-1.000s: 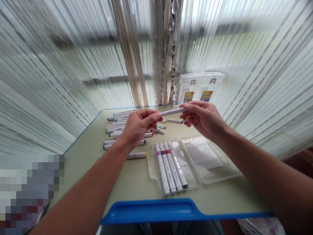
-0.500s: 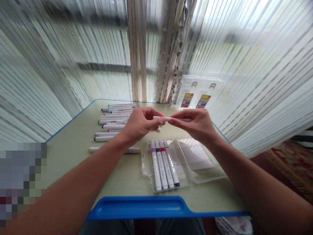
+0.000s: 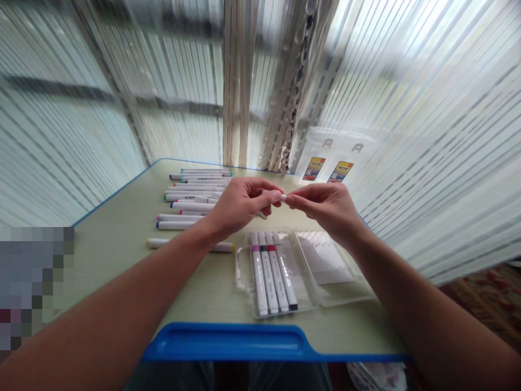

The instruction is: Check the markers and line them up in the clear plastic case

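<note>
Above the middle of the table, both hands pinch one white marker (image 3: 284, 198), most of it hidden by the fingers. My left hand (image 3: 250, 201) is closed around its left part. My right hand (image 3: 323, 201) grips the right end between thumb and fingers. Below them lies an open clear plastic case (image 3: 301, 304), its lid folded out to the right. Several white markers (image 3: 268, 277) with purple, black and red bands rest side by side in the case. More loose markers (image 3: 189, 205) lie in a rough column at the left, partly behind my left hand and forearm.
The light green table (image 3: 109, 260) has a blue rim and a blue pen tray (image 3: 232, 341) at its front edge. A clear plastic package (image 3: 325, 157) with yellow labels stands at the back right. Pale striped curtains (image 3: 183, 81) hang right behind the table.
The hands have come slightly closer together, and less of the white marker shows between them. The camera view has shifted a little. The case and its markers have not moved.
</note>
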Demonstrator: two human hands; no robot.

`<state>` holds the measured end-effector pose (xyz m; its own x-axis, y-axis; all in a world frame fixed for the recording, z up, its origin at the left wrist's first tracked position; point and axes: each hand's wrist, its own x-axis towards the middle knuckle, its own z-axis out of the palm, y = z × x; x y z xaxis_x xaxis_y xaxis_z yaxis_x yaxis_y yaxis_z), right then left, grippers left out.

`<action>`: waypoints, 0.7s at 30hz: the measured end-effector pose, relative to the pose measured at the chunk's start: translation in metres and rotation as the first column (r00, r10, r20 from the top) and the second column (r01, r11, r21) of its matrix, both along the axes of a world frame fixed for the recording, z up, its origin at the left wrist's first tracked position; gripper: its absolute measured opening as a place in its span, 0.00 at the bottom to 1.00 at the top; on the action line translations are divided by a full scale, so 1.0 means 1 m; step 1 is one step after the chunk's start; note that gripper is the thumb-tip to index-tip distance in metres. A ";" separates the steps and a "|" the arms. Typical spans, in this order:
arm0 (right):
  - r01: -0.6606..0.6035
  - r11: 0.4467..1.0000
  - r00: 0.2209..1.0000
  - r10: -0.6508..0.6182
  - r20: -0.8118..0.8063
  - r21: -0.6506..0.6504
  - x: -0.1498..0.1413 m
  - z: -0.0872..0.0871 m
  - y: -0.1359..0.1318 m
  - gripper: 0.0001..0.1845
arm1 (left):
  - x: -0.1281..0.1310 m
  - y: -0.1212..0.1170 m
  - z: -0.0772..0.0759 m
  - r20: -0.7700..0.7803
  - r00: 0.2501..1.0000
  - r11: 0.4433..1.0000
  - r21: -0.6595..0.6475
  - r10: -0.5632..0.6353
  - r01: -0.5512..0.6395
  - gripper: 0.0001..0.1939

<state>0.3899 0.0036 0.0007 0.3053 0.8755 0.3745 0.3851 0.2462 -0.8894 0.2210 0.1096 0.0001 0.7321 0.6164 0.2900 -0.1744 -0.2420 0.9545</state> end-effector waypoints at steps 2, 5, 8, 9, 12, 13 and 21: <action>-0.012 1.000 0.998 0.011 -0.056 -0.014 0.001 0.000 0.000 0.10 | 0.001 0.002 -0.001 0.021 1.000 0.999 -0.034 0.008 -0.007 0.07; -0.024 0.999 0.993 0.020 -0.119 -0.027 0.003 0.000 0.001 0.10 | 0.002 0.006 -0.004 0.047 0.999 0.996 -0.084 0.017 -0.013 0.08; -0.033 0.999 0.986 0.027 -0.167 -0.030 0.004 -0.001 0.002 0.11 | 0.002 0.011 -0.006 0.081 0.997 0.990 -0.137 0.019 -0.008 0.08; -0.041 0.999 0.982 0.036 -0.183 -0.027 0.005 -0.001 0.002 0.11 | 0.002 0.012 -0.006 0.093 0.995 0.987 -0.159 0.019 -0.004 0.07; -0.080 0.997 0.970 0.075 -0.233 -0.011 0.005 -0.001 0.002 0.10 | 0.002 0.013 -0.004 0.118 0.993 0.976 -0.216 0.024 0.001 0.06; -0.094 0.996 0.964 0.089 -0.251 -0.006 0.005 -0.001 0.002 0.09 | 0.002 0.013 -0.004 0.123 0.992 0.974 -0.229 0.029 0.000 0.06; -0.123 0.992 0.919 0.114 -0.378 0.000 0.004 0.007 -0.001 0.07 | 0.002 0.015 0.001 0.201 0.976 0.940 -0.342 0.078 -0.005 0.04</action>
